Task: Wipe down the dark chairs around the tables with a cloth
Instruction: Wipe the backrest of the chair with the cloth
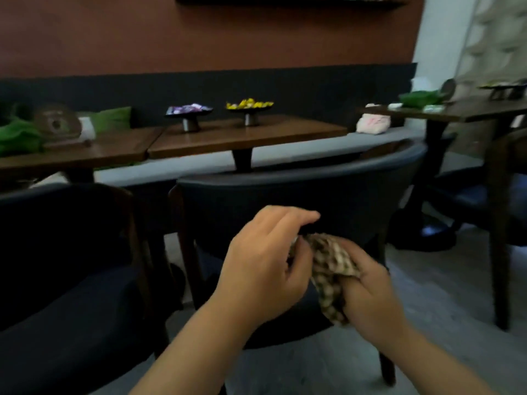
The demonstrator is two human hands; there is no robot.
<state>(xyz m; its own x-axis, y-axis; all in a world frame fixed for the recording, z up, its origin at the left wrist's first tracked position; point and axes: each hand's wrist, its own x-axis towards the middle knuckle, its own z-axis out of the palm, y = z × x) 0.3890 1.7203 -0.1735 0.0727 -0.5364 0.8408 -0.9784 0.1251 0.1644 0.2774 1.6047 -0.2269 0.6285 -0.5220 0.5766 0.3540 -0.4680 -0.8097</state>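
Note:
A brown checked cloth (328,269) is bunched between my two hands, low in the middle of the view. My right hand (370,297) grips its lower part with curled fingers. My left hand (265,266) pinches its upper edge with thumb and fingers. Both hands hover in front of a dark chair (299,192) with a curved backrest, which faces a wooden table (245,138). A second dark chair (62,266) stands to the left, a third (484,201) at the right edge.
On the table stand two small pedestal dishes, one with purple wrappers (189,109), one with yellow (249,104). A grey bench (313,149) runs along the wall. Another table (456,109) at the right carries green cloth and small items. Grey floor lies to the right.

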